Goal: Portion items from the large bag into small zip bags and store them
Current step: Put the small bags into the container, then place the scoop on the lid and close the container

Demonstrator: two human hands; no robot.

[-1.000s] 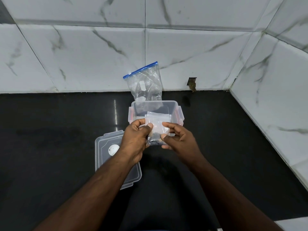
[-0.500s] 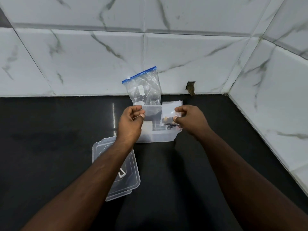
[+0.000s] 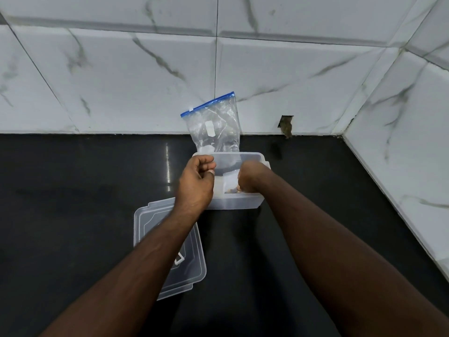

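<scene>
A clear plastic container (image 3: 237, 203) stands on the black counter. My right hand (image 3: 251, 177) reaches down inside it and pinches a small zip bag (image 3: 229, 180) with brown bits at its bottom. My left hand (image 3: 196, 182) hovers over the container's left side, fingers curled into a fist with nothing seen in it. The large clear bag (image 3: 215, 125) with a blue zip strip leans upright against the wall just behind the container. Whatever else lies in the container is hidden by my hands.
The container's clear lid (image 3: 167, 254) lies flat on the counter (image 3: 73, 203), partly under my left forearm. White marble tile walls close off the back and right (image 3: 401, 142). A small dark hole (image 3: 286, 125) marks the back wall near the corner.
My right hand has carried the small zip bag from above the container's right side down into it. My left hand let go of the bag earlier and stays curled by the left rim.
</scene>
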